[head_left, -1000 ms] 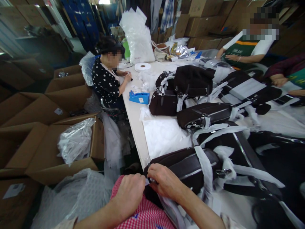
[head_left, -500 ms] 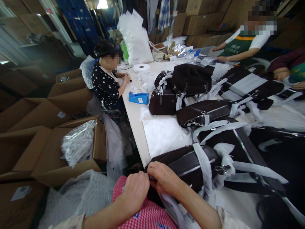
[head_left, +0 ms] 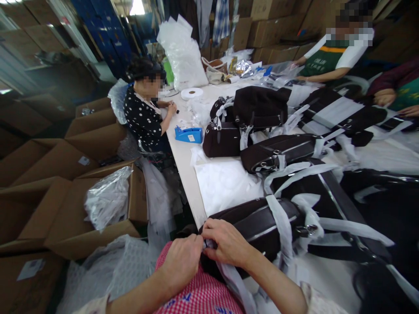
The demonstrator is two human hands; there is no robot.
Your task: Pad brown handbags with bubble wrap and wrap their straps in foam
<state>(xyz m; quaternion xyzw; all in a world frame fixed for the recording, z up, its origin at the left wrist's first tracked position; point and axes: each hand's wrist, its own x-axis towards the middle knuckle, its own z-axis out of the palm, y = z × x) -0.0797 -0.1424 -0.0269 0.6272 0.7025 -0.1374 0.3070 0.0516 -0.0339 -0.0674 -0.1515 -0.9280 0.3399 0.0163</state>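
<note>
Handbag point(head_left: 255, 224), dark brown, lying on its side at near edge of counter point(head_left: 186, 170), end pressed against the lap. Fingers of right hand point(head_left: 229, 244) curled, pinching a bit of white wrap strip point(head_left: 234, 279) at the bag's near end. Fingers of left hand point(head_left: 181, 261) bent inward, tips touching same spot, meeting right hand; exact grip hidden behind knuckles. White paper band point(head_left: 278, 222) wrapped around bag's middle, metal ring point(head_left: 309, 229) at far end, also paper-wrapped. Red checked cloth point(head_left: 196, 296) under both wrists.

Further out: white tissue sheet point(head_left: 225, 183) flat on counter just beyond bag. More dark bags behind it, straps wrapped in white: long one point(head_left: 278, 152), small one point(head_left: 221, 139), bigger one point(head_left: 260, 104). Blue tape dispenser point(head_left: 188, 134) near left edge, white tape roll point(head_left: 191, 93) beyond. Person in dotted top point(head_left: 142, 117) seated at left side, hands on counter. Another person in green and white shirt point(head_left: 327, 59) at far right. Open cardboard box point(head_left: 75, 209) on floor left, holding plastic bag point(head_left: 106, 198). Bubble wrap point(head_left: 118, 270) beside the knee.
</note>
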